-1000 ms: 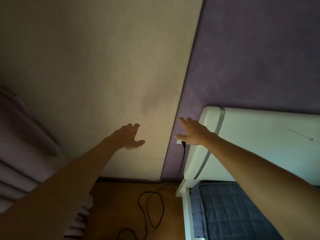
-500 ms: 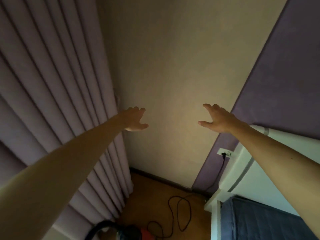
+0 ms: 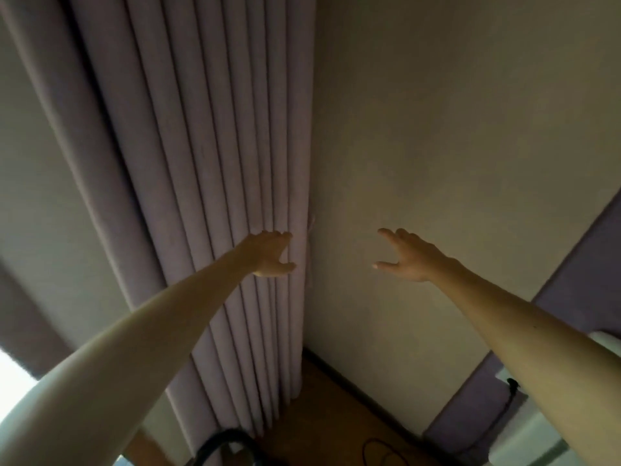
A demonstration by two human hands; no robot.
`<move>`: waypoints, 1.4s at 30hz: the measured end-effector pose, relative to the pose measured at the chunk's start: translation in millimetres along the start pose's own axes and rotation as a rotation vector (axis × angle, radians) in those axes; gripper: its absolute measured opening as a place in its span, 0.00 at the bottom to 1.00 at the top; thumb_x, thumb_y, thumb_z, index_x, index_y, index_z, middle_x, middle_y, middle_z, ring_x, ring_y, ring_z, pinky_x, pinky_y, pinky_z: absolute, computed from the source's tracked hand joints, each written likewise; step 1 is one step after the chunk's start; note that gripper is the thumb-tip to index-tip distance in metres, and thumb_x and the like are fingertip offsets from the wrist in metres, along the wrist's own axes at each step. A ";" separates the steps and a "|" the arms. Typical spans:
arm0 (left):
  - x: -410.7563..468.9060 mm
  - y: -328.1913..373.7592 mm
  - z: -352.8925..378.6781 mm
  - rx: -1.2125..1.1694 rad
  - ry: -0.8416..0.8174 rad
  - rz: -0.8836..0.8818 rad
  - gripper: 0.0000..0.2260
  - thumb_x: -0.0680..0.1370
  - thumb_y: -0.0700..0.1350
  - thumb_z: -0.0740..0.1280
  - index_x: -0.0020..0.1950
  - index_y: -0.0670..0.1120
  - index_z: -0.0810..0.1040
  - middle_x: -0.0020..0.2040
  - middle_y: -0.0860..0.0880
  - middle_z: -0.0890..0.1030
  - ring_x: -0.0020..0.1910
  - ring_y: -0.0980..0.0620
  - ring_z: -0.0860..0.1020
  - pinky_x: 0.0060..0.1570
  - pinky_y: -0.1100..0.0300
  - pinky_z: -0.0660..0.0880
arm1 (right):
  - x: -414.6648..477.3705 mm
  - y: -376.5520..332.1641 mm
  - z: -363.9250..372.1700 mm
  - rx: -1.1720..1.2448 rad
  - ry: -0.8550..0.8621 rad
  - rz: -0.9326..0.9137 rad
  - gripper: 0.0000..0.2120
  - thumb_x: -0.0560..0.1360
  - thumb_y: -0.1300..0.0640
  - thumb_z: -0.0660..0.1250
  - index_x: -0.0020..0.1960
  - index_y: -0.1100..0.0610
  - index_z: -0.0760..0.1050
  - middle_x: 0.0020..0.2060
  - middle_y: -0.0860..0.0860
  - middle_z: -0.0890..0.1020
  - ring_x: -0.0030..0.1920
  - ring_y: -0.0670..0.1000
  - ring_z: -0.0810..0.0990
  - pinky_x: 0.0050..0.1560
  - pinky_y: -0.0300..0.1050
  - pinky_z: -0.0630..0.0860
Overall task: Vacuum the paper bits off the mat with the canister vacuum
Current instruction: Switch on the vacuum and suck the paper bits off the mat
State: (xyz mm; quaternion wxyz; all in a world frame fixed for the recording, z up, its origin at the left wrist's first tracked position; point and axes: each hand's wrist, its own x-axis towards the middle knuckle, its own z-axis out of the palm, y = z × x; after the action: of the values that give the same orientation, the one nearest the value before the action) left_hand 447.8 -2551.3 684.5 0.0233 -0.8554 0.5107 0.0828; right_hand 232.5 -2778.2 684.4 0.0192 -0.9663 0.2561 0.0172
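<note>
Fingers [image 3: 282, 235] of both hands are spread loosely and hold nothing; the left hand [image 3: 270, 253] is raised in front of the big pleated curtain [image 3: 218, 146], the right hand [image 3: 408, 260] before the beige wall [image 3: 470, 129]. At the bottom edge, under the curtain, shows a black hose loop [image 3: 220, 436], seemingly the vacuum's; on the wooden floor [image 3: 329, 408] lies a thin cord [image 3: 369, 442]

Dark hose [image 3: 228, 434] cut by bottom edge, cord [image 3: 376, 439] too
</note>
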 end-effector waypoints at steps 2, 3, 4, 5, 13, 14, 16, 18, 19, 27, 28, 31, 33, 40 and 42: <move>-4.8 -1.6 3.6 -0.012 0.009 -0.059 0.37 0.80 0.61 0.61 0.80 0.46 0.50 0.78 0.44 0.62 0.74 0.43 0.64 0.72 0.45 0.63 | 15.6 -6.8 2.2 -0.015 -0.016 -0.072 0.40 0.75 0.34 0.62 0.79 0.49 0.49 0.70 0.57 0.66 0.67 0.60 0.70 0.60 0.57 0.74; -7.4 -1.9 6.0 -0.016 0.011 -0.089 0.37 0.79 0.61 0.61 0.80 0.45 0.50 0.78 0.44 0.62 0.74 0.43 0.64 0.72 0.45 0.63 | 23.1 -10.1 4.1 -0.020 -0.027 -0.104 0.41 0.75 0.34 0.62 0.79 0.49 0.49 0.70 0.57 0.66 0.67 0.60 0.70 0.60 0.57 0.74; -10.2 -2.0 8.8 -0.017 0.010 -0.122 0.37 0.79 0.61 0.61 0.81 0.45 0.50 0.78 0.44 0.62 0.74 0.43 0.64 0.72 0.45 0.63 | 30.8 -13.2 7.4 -0.024 -0.040 -0.135 0.41 0.75 0.34 0.62 0.79 0.50 0.49 0.70 0.58 0.66 0.67 0.60 0.70 0.60 0.57 0.74; -14.2 -1.5 12.0 -0.021 0.010 -0.158 0.36 0.80 0.61 0.61 0.81 0.46 0.50 0.78 0.44 0.62 0.75 0.43 0.63 0.73 0.44 0.62 | 38.0 -16.5 11.7 -0.026 -0.054 -0.165 0.41 0.75 0.34 0.62 0.79 0.50 0.48 0.71 0.58 0.66 0.67 0.60 0.70 0.60 0.57 0.74; -78.2 -6.4 66.5 -0.073 0.011 -0.400 0.34 0.78 0.60 0.63 0.78 0.46 0.58 0.70 0.43 0.71 0.68 0.41 0.70 0.66 0.43 0.69 | 68.3 -67.2 64.7 0.054 -0.175 -0.432 0.45 0.72 0.32 0.63 0.79 0.52 0.49 0.76 0.58 0.62 0.72 0.60 0.66 0.67 0.55 0.69; -89.5 -9.8 74.4 -0.078 0.007 -0.428 0.34 0.78 0.60 0.63 0.78 0.47 0.58 0.70 0.43 0.71 0.68 0.41 0.70 0.65 0.43 0.69 | 67.8 -77.1 72.7 0.056 -0.197 -0.459 0.45 0.73 0.32 0.63 0.79 0.52 0.48 0.76 0.57 0.61 0.73 0.59 0.64 0.69 0.55 0.68; -113.9 -17.2 89.3 -0.091 0.000 -0.485 0.33 0.78 0.60 0.63 0.78 0.48 0.58 0.71 0.44 0.71 0.69 0.41 0.70 0.65 0.43 0.69 | 62.7 -98.7 87.0 0.040 -0.223 -0.508 0.44 0.74 0.33 0.62 0.80 0.52 0.47 0.77 0.57 0.59 0.74 0.59 0.62 0.70 0.56 0.67; -137.1 -21.9 102.4 -0.094 -0.010 -0.527 0.33 0.78 0.60 0.63 0.79 0.49 0.58 0.72 0.45 0.71 0.70 0.42 0.70 0.65 0.45 0.69 | 55.4 -117.8 100.9 0.030 -0.251 -0.539 0.43 0.75 0.34 0.62 0.80 0.51 0.46 0.77 0.57 0.57 0.75 0.59 0.62 0.70 0.55 0.66; -148.2 -23.9 109.5 -0.094 -0.014 -0.546 0.33 0.78 0.60 0.63 0.79 0.49 0.59 0.72 0.46 0.71 0.70 0.43 0.71 0.65 0.46 0.70 | 52.7 -126.3 108.3 0.027 -0.265 -0.563 0.43 0.75 0.34 0.62 0.80 0.51 0.46 0.78 0.57 0.57 0.75 0.59 0.62 0.70 0.56 0.66; -215.7 -20.4 188.3 -0.148 -0.080 -0.656 0.32 0.77 0.59 0.64 0.77 0.49 0.61 0.65 0.43 0.76 0.63 0.41 0.76 0.54 0.48 0.75 | 22.0 -160.0 192.8 -0.003 -0.357 -0.665 0.41 0.75 0.34 0.62 0.79 0.51 0.50 0.76 0.55 0.60 0.74 0.58 0.63 0.69 0.57 0.67; -220.8 -17.4 200.5 -0.162 -0.089 -0.664 0.31 0.77 0.59 0.64 0.77 0.49 0.61 0.65 0.43 0.75 0.63 0.41 0.76 0.53 0.49 0.75 | 17.7 -160.7 204.9 0.000 -0.381 -0.672 0.41 0.74 0.34 0.62 0.79 0.51 0.50 0.76 0.56 0.61 0.74 0.58 0.63 0.69 0.56 0.67; -232.9 -7.2 239.5 -0.201 -0.116 -0.665 0.28 0.78 0.57 0.64 0.75 0.48 0.63 0.65 0.43 0.76 0.61 0.42 0.77 0.51 0.49 0.76 | 4.6 -158.5 244.0 -0.002 -0.443 -0.674 0.42 0.74 0.35 0.63 0.79 0.53 0.52 0.74 0.57 0.63 0.73 0.59 0.64 0.69 0.56 0.67; -237.9 -1.9 266.2 -0.221 -0.136 -0.649 0.28 0.78 0.57 0.64 0.74 0.48 0.64 0.64 0.43 0.76 0.59 0.42 0.77 0.50 0.49 0.76 | -5.6 -154.0 267.1 -0.005 -0.484 -0.673 0.41 0.75 0.36 0.64 0.79 0.54 0.52 0.74 0.57 0.63 0.73 0.58 0.64 0.70 0.53 0.66; -237.8 15.6 356.6 -0.283 -0.180 -0.597 0.25 0.76 0.57 0.65 0.70 0.48 0.66 0.58 0.43 0.79 0.55 0.41 0.79 0.49 0.47 0.77 | -39.8 -128.4 352.7 -0.025 -0.635 -0.590 0.40 0.74 0.35 0.63 0.77 0.53 0.55 0.70 0.58 0.68 0.70 0.60 0.68 0.67 0.54 0.69; -236.5 20.4 384.3 -0.292 -0.211 -0.584 0.28 0.74 0.60 0.62 0.71 0.49 0.64 0.58 0.43 0.79 0.54 0.41 0.79 0.47 0.46 0.78 | -52.9 -120.4 374.0 -0.041 -0.693 -0.564 0.39 0.74 0.35 0.63 0.77 0.52 0.54 0.69 0.57 0.68 0.70 0.60 0.68 0.66 0.54 0.69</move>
State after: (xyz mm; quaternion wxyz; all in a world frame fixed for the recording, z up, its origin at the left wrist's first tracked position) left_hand 274.7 -2307.4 346.0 -0.0242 -0.9465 0.2218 0.2330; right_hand 237.5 -2630.5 316.5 0.0885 -0.9358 -0.0393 0.3391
